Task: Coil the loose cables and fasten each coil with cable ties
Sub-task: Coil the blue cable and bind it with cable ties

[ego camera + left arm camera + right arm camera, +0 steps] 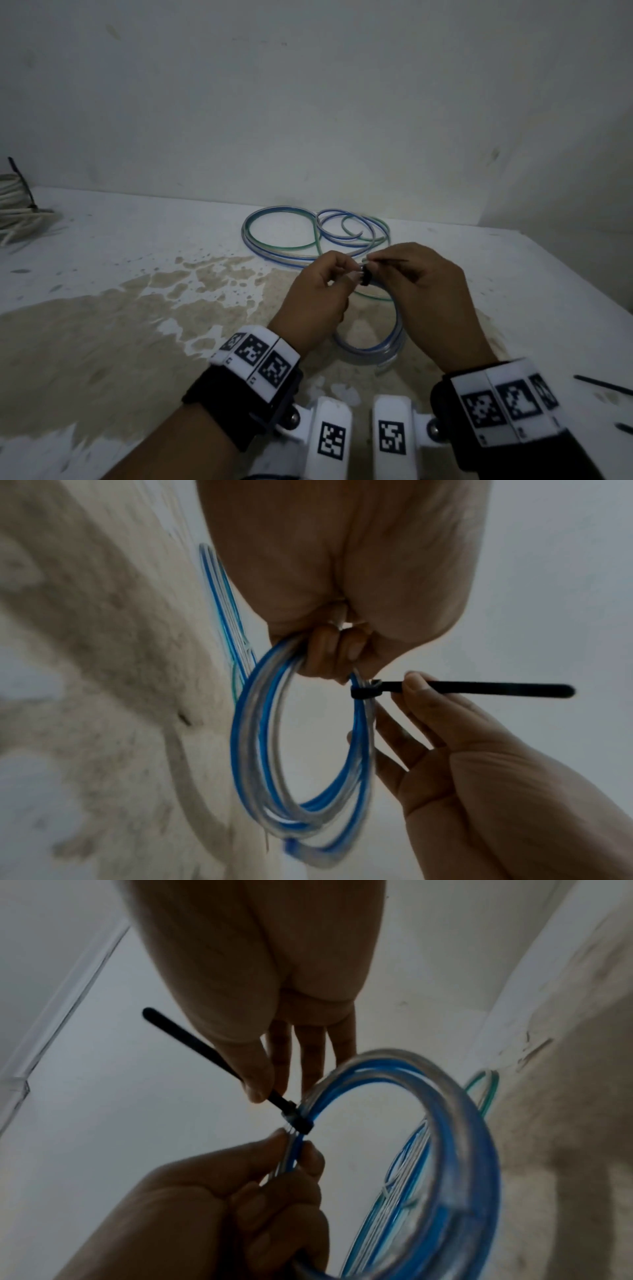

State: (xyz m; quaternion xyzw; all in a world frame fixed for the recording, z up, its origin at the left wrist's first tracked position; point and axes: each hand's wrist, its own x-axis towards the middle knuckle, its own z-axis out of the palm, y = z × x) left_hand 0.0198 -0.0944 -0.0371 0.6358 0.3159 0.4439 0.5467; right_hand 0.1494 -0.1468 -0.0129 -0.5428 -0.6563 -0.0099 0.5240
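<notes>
A coil of clear cable with blue cores (371,346) hangs upright between my hands over the table. My left hand (351,272) pinches the top of the coil (291,750) between thumb and fingers. A black cable tie (366,692) is wrapped round the strands right beside that pinch. My right hand (375,263) pinches the tie's tail (192,1042) close to its head, with the tail sticking out sideways. In the right wrist view the tie (297,1120) sits just above the left hand (298,1148), and the right hand (268,1089) holds the strap.
Loose blue and green cables (308,236) lie in loops at the back of the stained white table (137,274), near the wall. A white cable bundle (15,205) sits far left. Spare black ties (603,385) lie at the right edge.
</notes>
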